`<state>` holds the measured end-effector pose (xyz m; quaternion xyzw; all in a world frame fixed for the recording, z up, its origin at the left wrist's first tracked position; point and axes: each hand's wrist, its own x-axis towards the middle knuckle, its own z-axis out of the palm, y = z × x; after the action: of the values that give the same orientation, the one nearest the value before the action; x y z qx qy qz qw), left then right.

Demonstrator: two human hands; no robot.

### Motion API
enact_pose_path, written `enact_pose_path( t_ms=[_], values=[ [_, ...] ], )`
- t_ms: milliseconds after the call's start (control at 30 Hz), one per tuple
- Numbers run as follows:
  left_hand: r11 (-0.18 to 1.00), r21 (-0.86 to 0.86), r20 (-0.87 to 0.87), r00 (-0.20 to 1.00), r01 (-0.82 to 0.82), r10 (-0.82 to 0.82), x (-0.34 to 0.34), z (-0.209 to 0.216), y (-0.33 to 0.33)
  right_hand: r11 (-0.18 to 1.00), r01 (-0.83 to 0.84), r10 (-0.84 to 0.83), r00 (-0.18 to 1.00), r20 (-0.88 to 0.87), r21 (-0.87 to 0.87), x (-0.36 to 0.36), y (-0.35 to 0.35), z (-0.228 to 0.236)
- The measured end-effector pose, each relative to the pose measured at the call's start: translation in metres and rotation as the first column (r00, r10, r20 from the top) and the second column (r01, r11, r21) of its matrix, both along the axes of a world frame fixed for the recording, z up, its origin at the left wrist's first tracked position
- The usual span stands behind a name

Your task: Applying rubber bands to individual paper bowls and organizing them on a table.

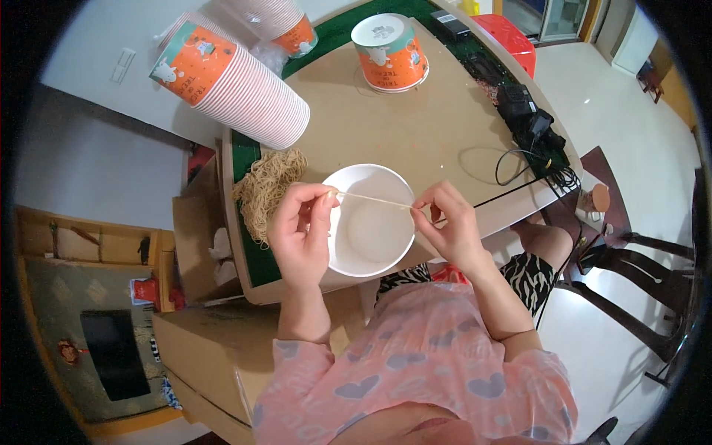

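Head: string [374, 199] above white bucket [371, 236]

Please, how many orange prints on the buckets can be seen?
3: on the large leaning stack, the partly visible stack behind it, and the bucket across the table. More may be hidden inside the stacks.

Black power adapters [517, 101] and tangled cables [565, 179] line the right side of a tan bench [334, 104], with a red plastic stool [512, 43] just beyond its far edge. A dark wooden chair [630, 265] stands on the pale floor [593, 348] at right; at left, a cardboard box [199, 348] and a flat black screen [115, 352] appear.
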<state>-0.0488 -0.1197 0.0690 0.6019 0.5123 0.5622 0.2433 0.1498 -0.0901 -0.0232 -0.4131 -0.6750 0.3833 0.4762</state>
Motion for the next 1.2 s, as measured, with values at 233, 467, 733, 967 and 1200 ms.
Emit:
enact_pose_path(
  t_ms=[233,467,733,967,1200],
  values=[
    [0.983,-0.161,-0.174,0.977,0.092,-0.12,-0.009,0.016,0.009,0.91,-0.188,0.155,0.981,0.116,0.368,-0.023,0.035,0.038],
    [0.9,-0.391,-0.582,0.809,-0.192,-0.08,-0.092,-0.029,0.049,0.948,-0.17,0.18,0.984,0.014,-0.268,-0.029,0.094,-0.006],
    [0.564,-0.754,0.419,0.908,0.338,0.015,-0.125,-0.162,0.031,0.85,-0.412,0.497,0.834,0.241,-0.33,-0.02,0.115,-0.096],
    [0.753,-0.575,0.425,0.903,0.319,-0.058,-0.106,-0.125,0.04,0.601,-0.596,0.649,0.753,-0.111,-0.532,-0.014,0.14,-0.022],
    [0.918,-0.273,0.41,0.898,0.287,-0.159,-0.089,-0.08,0.091,0.857,-0.443,0.512,0.79,0.337,-0.265,-0.01,0.179,0.092]
  ],
)
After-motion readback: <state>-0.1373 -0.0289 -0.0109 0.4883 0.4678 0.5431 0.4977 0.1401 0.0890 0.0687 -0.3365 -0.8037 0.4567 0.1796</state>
